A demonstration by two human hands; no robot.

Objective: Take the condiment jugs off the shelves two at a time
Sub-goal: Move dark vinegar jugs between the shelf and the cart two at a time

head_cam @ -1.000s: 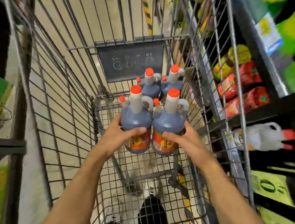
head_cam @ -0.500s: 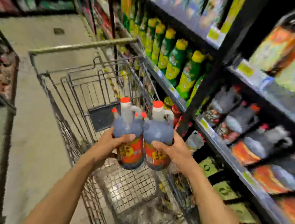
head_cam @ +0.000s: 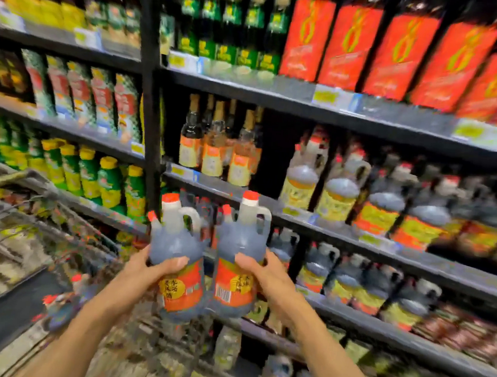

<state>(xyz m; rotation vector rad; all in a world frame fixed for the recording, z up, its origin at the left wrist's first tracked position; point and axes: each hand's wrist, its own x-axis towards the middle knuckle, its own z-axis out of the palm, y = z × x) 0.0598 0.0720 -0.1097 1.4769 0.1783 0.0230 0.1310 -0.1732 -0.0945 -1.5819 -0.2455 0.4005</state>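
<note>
My left hand (head_cam: 146, 272) grips left jug (head_cam: 176, 260), right hand (head_cam: 266, 277) grips right jug (head_cam: 239, 256). Jugs upright, side by side, touching, so pair moves as one. Held in front of shelf (head_cam: 386, 251), right of cart (head_cam: 42, 230). More jugs (head_cam: 350, 281) on shelf, right.

Two jugs side by side, touching: left jug (head_cam: 176, 260) in left hand (head_cam: 140, 272), right jug (head_cam: 239, 256) in right hand (head_cam: 266, 275). Cart (head_cam: 37, 218) at near left. Shelves (head_cam: 357, 237) far behind, stocked.
</note>
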